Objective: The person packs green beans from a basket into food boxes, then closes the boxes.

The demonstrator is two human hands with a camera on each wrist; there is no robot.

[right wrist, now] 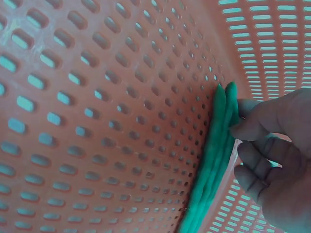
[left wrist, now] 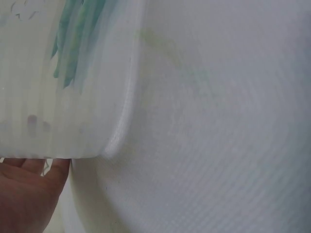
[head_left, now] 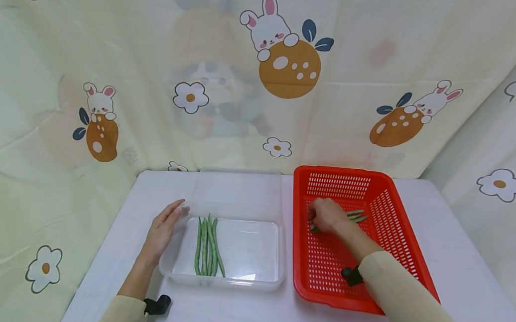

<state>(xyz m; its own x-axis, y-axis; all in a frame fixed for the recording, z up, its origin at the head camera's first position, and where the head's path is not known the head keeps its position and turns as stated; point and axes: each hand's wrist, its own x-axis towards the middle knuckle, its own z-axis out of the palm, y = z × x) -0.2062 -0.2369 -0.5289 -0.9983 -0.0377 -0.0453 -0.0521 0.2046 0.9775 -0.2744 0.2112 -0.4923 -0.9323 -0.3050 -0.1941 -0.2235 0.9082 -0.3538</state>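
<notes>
My left hand [head_left: 161, 231] rests at the left side of a clear plastic box [head_left: 249, 283], its fingers extended along the upper left corner. In the left wrist view its fingertips touch the box's wall. Several green beans [head_left: 209, 247] lie side by side in the left half of that box. Inside a red slotted basket [head_left: 299, 263], my right hand [head_left: 328, 216] reaches down to more green beans [head_left: 357, 216]. Up close in the right wrist view, thumb and forefinger pinch a green bean [right wrist: 232, 104] near its tip, beside others lying against it.
A clear lid [head_left: 238, 192] stands open behind the box. Both containers sit on a white-covered table [head_left: 229, 313], the basket right of the box. A printed curtain [head_left: 346, 122] hangs along the back edge.
</notes>
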